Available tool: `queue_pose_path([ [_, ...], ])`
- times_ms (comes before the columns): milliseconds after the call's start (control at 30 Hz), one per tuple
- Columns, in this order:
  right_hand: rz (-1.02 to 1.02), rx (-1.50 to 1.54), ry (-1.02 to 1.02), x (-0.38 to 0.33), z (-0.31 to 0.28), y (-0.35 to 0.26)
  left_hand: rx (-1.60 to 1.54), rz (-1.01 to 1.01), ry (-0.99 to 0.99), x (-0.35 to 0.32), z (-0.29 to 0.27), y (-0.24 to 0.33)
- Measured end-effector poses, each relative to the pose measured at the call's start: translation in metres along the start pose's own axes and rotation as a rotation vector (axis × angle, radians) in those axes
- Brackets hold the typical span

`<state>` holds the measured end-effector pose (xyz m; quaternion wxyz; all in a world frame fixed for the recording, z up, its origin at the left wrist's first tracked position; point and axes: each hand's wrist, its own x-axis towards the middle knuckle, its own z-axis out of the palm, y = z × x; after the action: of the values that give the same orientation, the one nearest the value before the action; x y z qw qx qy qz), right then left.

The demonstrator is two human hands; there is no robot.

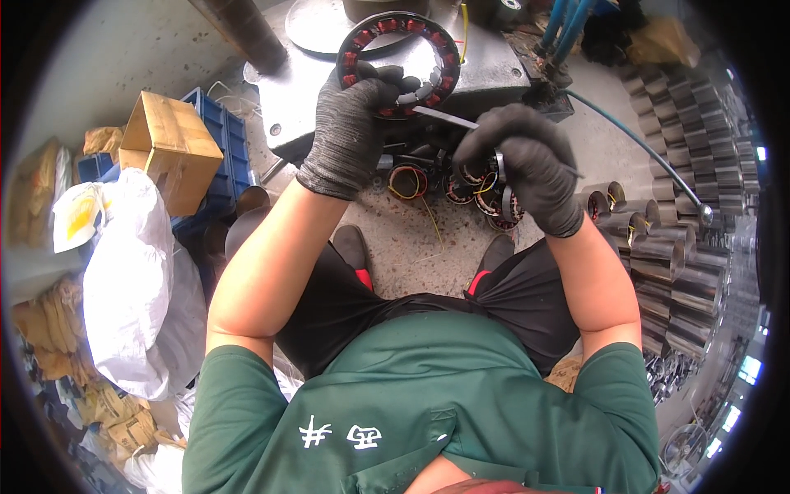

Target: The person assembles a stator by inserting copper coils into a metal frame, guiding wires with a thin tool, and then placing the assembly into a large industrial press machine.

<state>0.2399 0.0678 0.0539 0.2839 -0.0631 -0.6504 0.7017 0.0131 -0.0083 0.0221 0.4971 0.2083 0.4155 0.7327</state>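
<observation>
A motor stator ring (449, 66) with copper-red windings around its inside stands tilted above a metal bench. My left hand (350, 128), in a grey-black knit glove, is closed around the ring's lower left rim. My right hand (531, 169), in a dark glove, grips a thin flat metal strip tool (445, 118), which sticks out past both sides of the fist. The tool's left tip reaches the ring's lower edge; whether it touches the windings I cannot tell. Below the hands, more wound stators (408, 181) lie on the floor.
The metal bench (494, 82) carries a round plate (306, 29) at the back. Stacked metal cylinders (679, 255) line the right side, near a long rod (646, 136). At left are a cardboard box (177, 152), blue crates (233, 136), a white sack (132, 288) and a thick post (244, 34).
</observation>
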Motion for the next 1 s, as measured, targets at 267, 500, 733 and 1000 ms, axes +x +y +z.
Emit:
queue_pose_path([
  [267,-0.051,-0.160,0.170,-0.004,-0.001,0.010,-0.064,-0.093,0.040,0.001,-0.003,-0.003],
  [500,-0.190,-0.059,0.208,0.003,-0.011,0.010,-0.066,-0.056,0.042,0.007,-0.005,-0.006],
  [733,-0.047,-0.032,0.200,0.006,-0.025,0.015,0.025,-0.070,0.028,0.004,-0.006,-0.006],
  [1000,-0.053,-0.272,0.236,0.002,-0.008,0.015,0.250,0.016,0.041,-0.005,0.005,-0.003],
])
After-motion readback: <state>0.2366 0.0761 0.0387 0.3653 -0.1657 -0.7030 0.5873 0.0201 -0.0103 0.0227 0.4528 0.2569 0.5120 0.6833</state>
